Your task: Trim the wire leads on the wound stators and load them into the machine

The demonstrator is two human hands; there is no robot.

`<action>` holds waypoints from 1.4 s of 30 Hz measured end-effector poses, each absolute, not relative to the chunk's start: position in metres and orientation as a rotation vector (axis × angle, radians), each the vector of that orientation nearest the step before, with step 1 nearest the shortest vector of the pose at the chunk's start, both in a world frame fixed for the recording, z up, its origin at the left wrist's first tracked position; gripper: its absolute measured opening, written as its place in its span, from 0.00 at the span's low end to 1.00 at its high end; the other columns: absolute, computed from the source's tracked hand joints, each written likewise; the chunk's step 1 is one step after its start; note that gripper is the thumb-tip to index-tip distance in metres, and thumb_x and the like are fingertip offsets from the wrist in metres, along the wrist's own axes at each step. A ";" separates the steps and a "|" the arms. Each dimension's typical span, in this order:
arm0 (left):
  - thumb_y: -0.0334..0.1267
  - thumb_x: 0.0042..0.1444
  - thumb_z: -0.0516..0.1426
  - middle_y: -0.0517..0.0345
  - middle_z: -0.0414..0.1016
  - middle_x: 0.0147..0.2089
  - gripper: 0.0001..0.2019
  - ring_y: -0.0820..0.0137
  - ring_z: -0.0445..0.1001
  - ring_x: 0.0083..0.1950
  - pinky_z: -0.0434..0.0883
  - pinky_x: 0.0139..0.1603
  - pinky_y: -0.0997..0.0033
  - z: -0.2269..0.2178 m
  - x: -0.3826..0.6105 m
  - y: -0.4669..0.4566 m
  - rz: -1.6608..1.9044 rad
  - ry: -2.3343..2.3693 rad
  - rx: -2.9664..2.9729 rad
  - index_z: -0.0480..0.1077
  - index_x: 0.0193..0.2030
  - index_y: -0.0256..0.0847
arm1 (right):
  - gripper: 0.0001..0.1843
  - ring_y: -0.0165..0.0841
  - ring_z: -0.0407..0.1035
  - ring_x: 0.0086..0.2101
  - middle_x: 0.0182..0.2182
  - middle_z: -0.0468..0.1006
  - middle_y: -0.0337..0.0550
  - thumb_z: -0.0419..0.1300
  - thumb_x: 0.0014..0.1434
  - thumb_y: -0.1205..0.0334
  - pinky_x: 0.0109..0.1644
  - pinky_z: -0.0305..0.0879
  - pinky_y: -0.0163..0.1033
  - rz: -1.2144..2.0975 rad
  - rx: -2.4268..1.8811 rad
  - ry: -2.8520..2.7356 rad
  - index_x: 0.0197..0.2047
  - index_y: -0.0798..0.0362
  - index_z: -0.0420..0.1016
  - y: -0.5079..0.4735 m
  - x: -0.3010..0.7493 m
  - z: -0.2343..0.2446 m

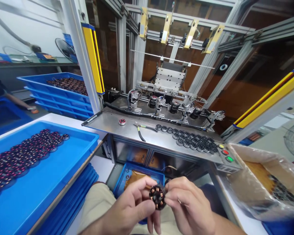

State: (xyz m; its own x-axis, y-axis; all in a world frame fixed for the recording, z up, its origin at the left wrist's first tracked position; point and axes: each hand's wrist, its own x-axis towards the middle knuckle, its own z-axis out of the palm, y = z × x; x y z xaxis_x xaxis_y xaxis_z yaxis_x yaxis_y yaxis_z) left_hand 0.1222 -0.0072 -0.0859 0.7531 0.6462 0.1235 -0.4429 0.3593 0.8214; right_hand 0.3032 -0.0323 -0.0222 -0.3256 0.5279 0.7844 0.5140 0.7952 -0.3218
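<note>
The left hand (136, 204) and right hand (187, 200) pinch one copper-wound stator (157, 197). On the steel desk (105, 123) lie one pair of pliers (140, 134) and one red stator (122, 122).

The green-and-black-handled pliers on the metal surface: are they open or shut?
Open: the pliers lie with their two handles spread apart.

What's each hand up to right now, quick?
Left hand: closed, holding the round black-and-copper part.
Right hand: fingers bent at that part's edge; whether they grip it cannot be told.
</note>
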 end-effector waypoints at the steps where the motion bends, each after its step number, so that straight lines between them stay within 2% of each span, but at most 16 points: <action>1: 0.44 0.62 0.60 0.59 0.77 0.28 0.14 0.75 0.78 0.26 0.71 0.27 0.82 -0.086 0.123 -0.007 0.735 0.219 0.970 0.66 0.50 0.41 | 0.11 0.27 0.72 0.28 0.26 0.76 0.42 0.52 0.70 0.67 0.30 0.69 0.30 -0.004 -0.783 -1.983 0.36 0.56 0.72 -0.033 0.304 -0.021; 6: 0.36 0.60 0.62 0.57 0.79 0.40 0.16 0.71 0.82 0.35 0.75 0.32 0.78 -0.080 0.118 -0.005 0.845 0.144 0.924 0.70 0.54 0.50 | 0.07 0.28 0.69 0.28 0.26 0.74 0.41 0.54 0.66 0.72 0.30 0.67 0.32 0.080 -0.839 -1.951 0.36 0.56 0.71 -0.033 0.305 -0.020; 10: 0.29 0.57 0.62 0.53 0.73 0.55 0.07 0.68 0.81 0.44 0.77 0.44 0.70 -0.076 0.109 -0.003 0.945 0.181 0.974 0.77 0.40 0.44 | 0.08 0.29 0.67 0.28 0.26 0.71 0.40 0.55 0.62 0.76 0.29 0.65 0.34 0.200 -0.891 -1.913 0.35 0.55 0.70 -0.029 0.306 -0.021; 12: 0.26 0.55 0.63 0.54 0.74 0.55 0.07 0.66 0.80 0.50 0.74 0.53 0.66 -0.075 0.108 -0.003 1.005 0.165 0.972 0.77 0.36 0.43 | 0.08 0.29 0.67 0.28 0.26 0.71 0.41 0.55 0.62 0.76 0.29 0.64 0.34 0.213 -0.884 -1.920 0.35 0.55 0.70 -0.027 0.307 -0.020; 14: 0.27 0.53 0.65 0.57 0.78 0.48 0.07 0.62 0.75 0.59 0.70 0.61 0.63 -0.075 0.110 -0.002 1.069 0.100 0.923 0.77 0.34 0.45 | 0.07 0.29 0.67 0.28 0.27 0.72 0.42 0.55 0.63 0.75 0.29 0.65 0.34 0.203 -0.844 -1.953 0.37 0.56 0.70 -0.026 0.308 -0.018; 17: 0.38 0.46 0.71 0.56 0.78 0.51 0.16 0.59 0.65 0.69 0.64 0.66 0.60 -0.076 0.115 0.001 1.150 0.108 0.858 0.76 0.42 0.48 | 0.07 0.29 0.69 0.29 0.27 0.74 0.43 0.53 0.66 0.72 0.30 0.68 0.33 0.143 -0.771 -2.036 0.37 0.56 0.70 -0.027 0.311 -0.013; 20: 0.54 0.42 0.71 0.46 0.73 0.58 0.34 0.59 0.70 0.62 0.69 0.59 0.64 -0.078 0.120 0.002 0.983 0.205 0.909 0.71 0.55 0.44 | 0.09 0.29 0.72 0.30 0.29 0.76 0.45 0.52 0.69 0.70 0.31 0.69 0.32 0.056 -0.724 -2.104 0.38 0.58 0.71 -0.030 0.313 -0.011; 22: 0.60 0.50 0.64 0.44 0.78 0.46 0.31 0.64 0.79 0.46 0.73 0.46 0.70 -0.082 0.123 0.000 0.752 0.169 0.945 0.71 0.52 0.37 | 0.10 0.29 0.73 0.30 0.29 0.77 0.46 0.51 0.69 0.70 0.31 0.69 0.32 0.012 -0.703 -2.137 0.38 0.59 0.72 -0.032 0.315 -0.010; 25: 0.58 0.59 0.57 0.50 0.79 0.33 0.25 0.70 0.79 0.29 0.72 0.30 0.77 -0.088 0.125 -0.003 0.667 0.062 0.934 0.70 0.49 0.37 | 0.10 0.28 0.71 0.29 0.28 0.76 0.46 0.52 0.69 0.70 0.30 0.67 0.32 -0.021 -0.686 -2.137 0.37 0.60 0.72 -0.033 0.316 -0.010; 27: 0.53 0.60 0.58 0.50 0.80 0.37 0.22 0.69 0.81 0.31 0.73 0.29 0.77 -0.089 0.124 -0.005 0.738 0.044 0.930 0.68 0.55 0.41 | 0.10 0.28 0.69 0.29 0.27 0.75 0.46 0.53 0.68 0.71 0.30 0.66 0.32 -0.024 -0.710 -2.109 0.36 0.60 0.72 -0.032 0.315 -0.011; 29: 0.48 0.61 0.60 0.51 0.78 0.44 0.20 0.67 0.82 0.40 0.75 0.36 0.74 -0.085 0.121 -0.005 0.812 0.047 0.926 0.67 0.58 0.46 | 0.09 0.28 0.68 0.29 0.27 0.74 0.45 0.54 0.67 0.72 0.31 0.66 0.32 -0.001 -0.769 -2.073 0.35 0.60 0.73 -0.031 0.314 -0.011; 33: 0.41 0.59 0.63 0.55 0.74 0.53 0.10 0.63 0.75 0.57 0.72 0.55 0.64 -0.073 0.118 -0.004 0.992 0.006 0.864 0.73 0.47 0.47 | 0.08 0.28 0.67 0.29 0.26 0.74 0.44 0.54 0.65 0.74 0.32 0.65 0.32 0.116 -0.841 -2.027 0.34 0.59 0.71 -0.028 0.312 -0.009; 36: 0.43 0.53 0.67 0.55 0.76 0.52 0.17 0.60 0.67 0.66 0.68 0.62 0.62 -0.070 0.123 -0.001 1.072 0.035 0.752 0.73 0.48 0.47 | 0.10 0.28 0.67 0.29 0.26 0.74 0.44 0.53 0.68 0.70 0.32 0.66 0.32 0.130 -0.790 -2.070 0.34 0.58 0.71 -0.027 0.312 -0.006; 38: 0.50 0.54 0.65 0.49 0.76 0.53 0.22 0.61 0.71 0.62 0.69 0.60 0.64 -0.074 0.129 0.000 0.973 0.113 0.739 0.72 0.51 0.43 | 0.12 0.28 0.68 0.29 0.26 0.74 0.45 0.52 0.69 0.69 0.32 0.66 0.32 0.075 -0.718 -2.107 0.34 0.59 0.72 -0.027 0.312 -0.004; 40: 0.56 0.58 0.60 0.44 0.80 0.45 0.24 0.65 0.81 0.46 0.76 0.46 0.69 -0.080 0.135 0.001 0.777 0.129 0.766 0.72 0.49 0.36 | 0.13 0.27 0.68 0.29 0.27 0.74 0.45 0.51 0.70 0.69 0.31 0.66 0.31 0.018 -0.673 -2.124 0.35 0.60 0.72 -0.027 0.314 -0.004; 42: 0.55 0.60 0.58 0.49 0.81 0.33 0.21 0.69 0.82 0.31 0.75 0.30 0.77 -0.086 0.140 -0.001 0.668 0.100 0.780 0.72 0.45 0.35 | 0.12 0.27 0.67 0.28 0.26 0.74 0.45 0.51 0.69 0.69 0.30 0.65 0.31 -0.009 -0.666 -2.122 0.35 0.60 0.72 -0.028 0.317 -0.005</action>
